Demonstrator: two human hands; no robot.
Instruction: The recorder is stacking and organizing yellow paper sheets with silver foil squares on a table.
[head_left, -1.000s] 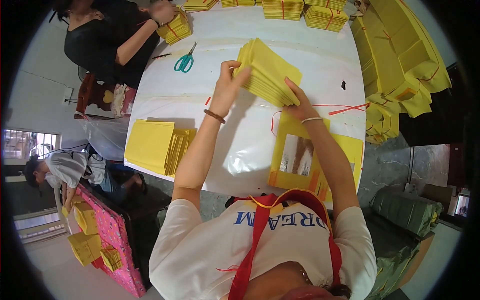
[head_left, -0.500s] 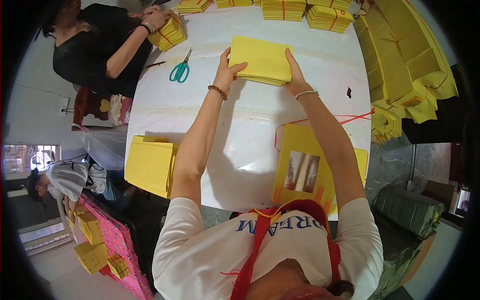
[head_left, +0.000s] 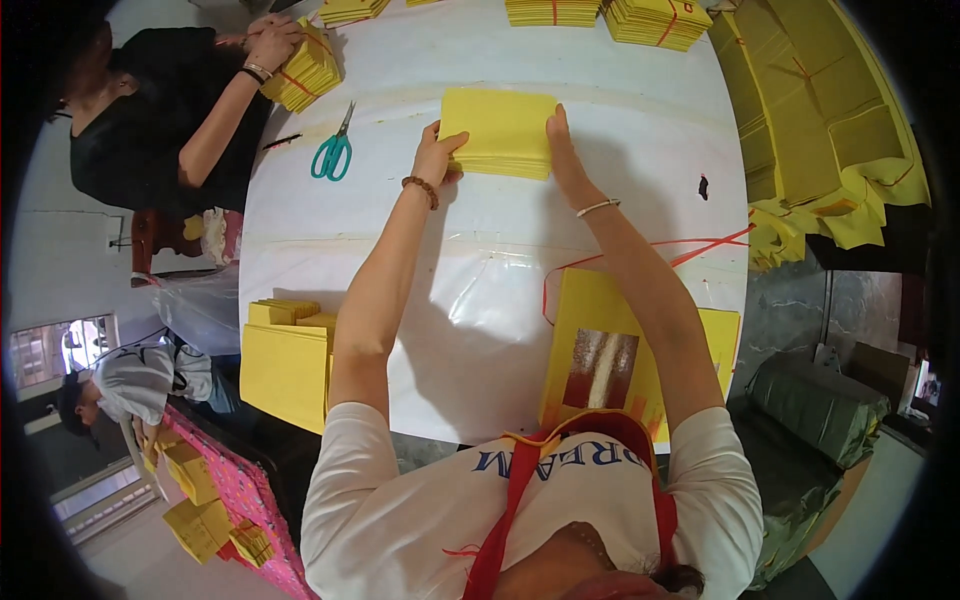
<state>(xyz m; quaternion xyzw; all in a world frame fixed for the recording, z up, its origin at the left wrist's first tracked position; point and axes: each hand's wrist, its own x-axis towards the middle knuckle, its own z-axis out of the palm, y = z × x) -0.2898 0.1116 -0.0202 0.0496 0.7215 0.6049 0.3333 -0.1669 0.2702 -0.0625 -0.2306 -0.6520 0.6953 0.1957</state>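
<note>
Over the white table I have a stack of folded yellow paper sheets [head_left: 500, 130], with its near edge showing several layers. My left hand [head_left: 437, 157] grips the left side, thumb on top and fingers underneath. Against the opposite side lies my right hand [head_left: 568, 158], its fingers straight and flat along the edge; part of its palm faces away from view. Teal-handled scissors [head_left: 333, 155] lie slightly spread to the left of my left hand. A red tie string [head_left: 690, 248] trails across the table beyond my right forearm.
Yellow stacks [head_left: 285, 365] sit at the near left, a yellow printed piece [head_left: 590, 310] under my right arm. Tied bundles [head_left: 655, 22] line the far edge. At the far left a co-worker's hands [head_left: 275, 42] hold another bundle [head_left: 305, 75]. Large yellow bundles [head_left: 810, 110] stand right.
The stack has shifted a little left and levelled out. My right hand has changed from gripping its corner to lying straight along its side. The whole view has shifted slightly.
</note>
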